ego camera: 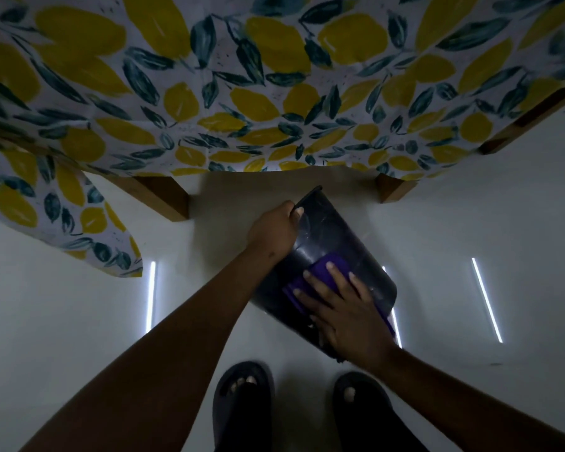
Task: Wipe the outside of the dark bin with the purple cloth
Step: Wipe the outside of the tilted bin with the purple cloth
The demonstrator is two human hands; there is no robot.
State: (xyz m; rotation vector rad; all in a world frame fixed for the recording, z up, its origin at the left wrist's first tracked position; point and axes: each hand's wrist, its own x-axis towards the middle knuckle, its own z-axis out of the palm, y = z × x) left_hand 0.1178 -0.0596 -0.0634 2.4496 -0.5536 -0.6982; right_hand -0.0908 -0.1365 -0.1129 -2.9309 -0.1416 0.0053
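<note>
The dark bin (333,243) is tipped over above the white floor, its rim pointing away from me and its base toward my feet. My left hand (273,231) grips the bin's rim at the far left edge, thumb over the lip. My right hand (343,309) lies flat with fingers spread on the purple cloth (320,267), pressing it against the bin's outer wall near the base. Part of the cloth sticks out past my hand on the right.
A table covered by a lemon-print tablecloth (274,93) fills the upper view, with wooden legs (167,197) left and right (393,190) of the bin. My two feet in dark sandals (242,396) stand on the white floor just below the bin.
</note>
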